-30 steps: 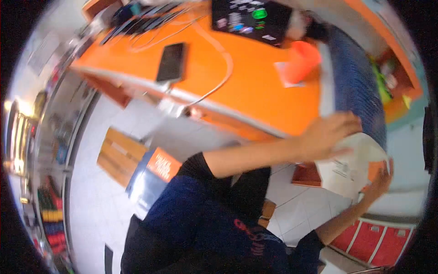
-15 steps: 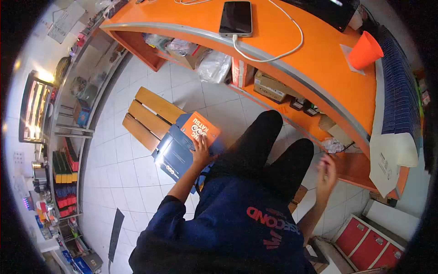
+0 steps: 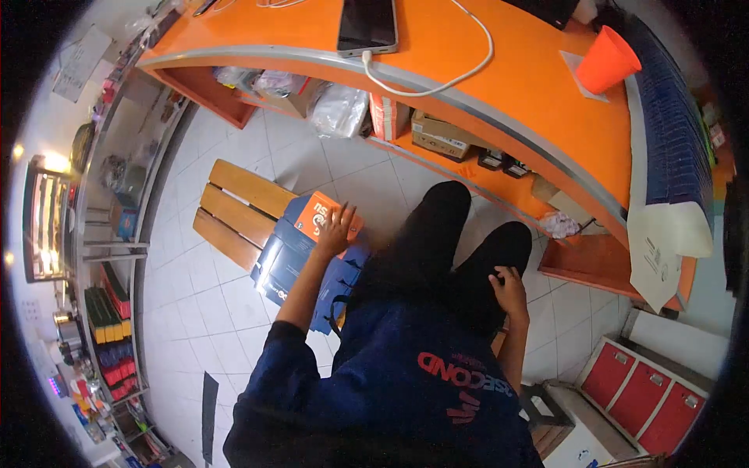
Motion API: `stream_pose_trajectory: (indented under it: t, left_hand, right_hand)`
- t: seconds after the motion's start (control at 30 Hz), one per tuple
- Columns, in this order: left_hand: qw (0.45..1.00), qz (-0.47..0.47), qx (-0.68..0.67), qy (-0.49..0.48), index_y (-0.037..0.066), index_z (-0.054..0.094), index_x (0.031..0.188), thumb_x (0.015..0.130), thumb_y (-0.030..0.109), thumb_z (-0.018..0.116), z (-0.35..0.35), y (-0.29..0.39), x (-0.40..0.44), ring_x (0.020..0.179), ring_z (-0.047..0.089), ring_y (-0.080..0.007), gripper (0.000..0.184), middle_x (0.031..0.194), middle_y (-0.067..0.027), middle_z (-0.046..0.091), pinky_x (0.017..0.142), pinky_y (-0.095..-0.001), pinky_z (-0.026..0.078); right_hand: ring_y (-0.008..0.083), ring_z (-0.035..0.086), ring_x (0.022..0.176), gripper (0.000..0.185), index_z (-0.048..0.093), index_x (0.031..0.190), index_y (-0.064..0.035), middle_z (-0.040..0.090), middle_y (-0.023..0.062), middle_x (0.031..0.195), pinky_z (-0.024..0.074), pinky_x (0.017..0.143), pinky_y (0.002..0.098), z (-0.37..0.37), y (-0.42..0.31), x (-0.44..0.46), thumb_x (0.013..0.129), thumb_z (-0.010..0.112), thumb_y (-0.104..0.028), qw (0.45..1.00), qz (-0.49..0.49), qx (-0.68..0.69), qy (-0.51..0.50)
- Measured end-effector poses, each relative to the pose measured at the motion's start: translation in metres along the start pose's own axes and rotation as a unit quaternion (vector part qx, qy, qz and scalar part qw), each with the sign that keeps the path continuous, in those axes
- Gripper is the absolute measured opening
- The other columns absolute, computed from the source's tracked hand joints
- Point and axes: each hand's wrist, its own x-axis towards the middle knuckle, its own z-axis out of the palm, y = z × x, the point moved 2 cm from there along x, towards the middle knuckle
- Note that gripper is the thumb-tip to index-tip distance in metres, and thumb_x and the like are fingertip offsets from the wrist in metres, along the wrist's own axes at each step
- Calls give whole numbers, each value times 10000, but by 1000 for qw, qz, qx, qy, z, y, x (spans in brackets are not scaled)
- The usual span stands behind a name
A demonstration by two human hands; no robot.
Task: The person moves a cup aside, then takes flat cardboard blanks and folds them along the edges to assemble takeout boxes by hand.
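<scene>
My left hand (image 3: 335, 230) lies with fingers spread over the orange panel of a dark blue and orange printed cardboard box (image 3: 285, 253). The box looks unfolded or flattened, and part of its lettering is covered by my fingers. It rests on a slatted wooden bench (image 3: 234, 222) to the left of my legs. Over by my right thigh, my right hand (image 3: 509, 292) has its fingers apart and slightly bent, holding nothing. It seems to touch the black trouser leg.
An orange counter (image 3: 538, 74) curves ahead, bearing a phone (image 3: 368, 27) on a white cable and an orange cup (image 3: 607, 61). Cartons (image 3: 439, 136) and plastic bags (image 3: 338, 111) fill its lower shelf. Shelving stands at left, red drawers (image 3: 644, 394) at lower right.
My right hand has come inward from beside the counter to my right thigh. My left hand remains on the box, its fingers more spread. The whole view has shifted slightly.
</scene>
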Motion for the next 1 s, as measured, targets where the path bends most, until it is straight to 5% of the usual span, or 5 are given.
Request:
stream_pose_trajectory:
  t: [0.1,0.2,0.57,0.87,1.0]
  left_hand:
    - [990,128,8,-60,168,394,1400,788,408,695,22,-34,31,1364,284,-369,723,1408,-57,426,1047,-656,271]
    - [968,-20,94,-230,215,436,1373,780,391,710,-54,8,31,1369,286,-340,676,1394,-12,443,1057,-659,253]
    - [985,130,100,-56,104,540,1238,720,286,751,-60,-11,14,1303,382,-270,588,1243,-50,518,1146,-561,137]
    - [981,70,-70,-168,94,707,944,761,198,718,-222,-8,-29,977,614,-277,211,971,-77,677,854,-398,478]
    - [984,61,-129,-106,64,718,846,759,97,705,-345,34,-77,803,634,-251,94,826,-79,667,734,-352,496]
  right_hand:
    - [337,578,1002,320,575,1150,-83,600,134,1047,468,855,432,0,12,4,907,599,-291,999,20,35,-11]
    - [322,585,1004,310,574,1144,-91,602,114,1049,474,845,429,1,14,0,910,595,-292,998,39,58,2]
    - [308,563,1082,307,562,1168,-174,567,73,1126,485,831,481,5,13,-4,928,543,-365,998,60,17,21]
    - [288,605,892,211,636,1003,-35,605,134,950,482,793,358,-4,-14,6,891,634,-213,998,47,-39,19]
    - [268,606,971,268,615,1054,-55,592,122,1038,495,824,341,-16,-50,30,836,704,-183,974,-78,186,-99]
